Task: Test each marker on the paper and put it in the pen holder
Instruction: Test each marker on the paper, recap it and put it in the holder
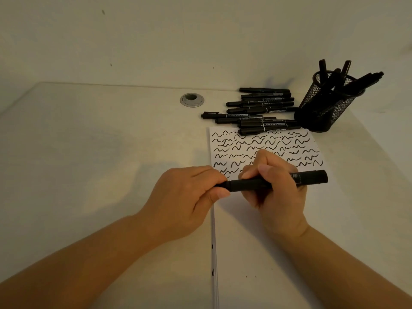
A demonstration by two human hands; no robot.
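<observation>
A black marker (310,177) lies level above the white paper (256,241). My right hand (278,188) grips its barrel, and my left hand (185,197) pinches its left end, where the cap sits. Rows of black squiggles (263,146) cover the paper's far part. Beyond the paper's far edge lies a pile of several black markers (258,110). The black mesh pen holder (327,103) stands at the far right with several markers sticking out of it.
A grey round cable grommet (192,99) is set in the pale desk (89,141) near its far edge. A wall rises right behind the desk. The paper is the top sheet of a thin stack whose left edge shows near me.
</observation>
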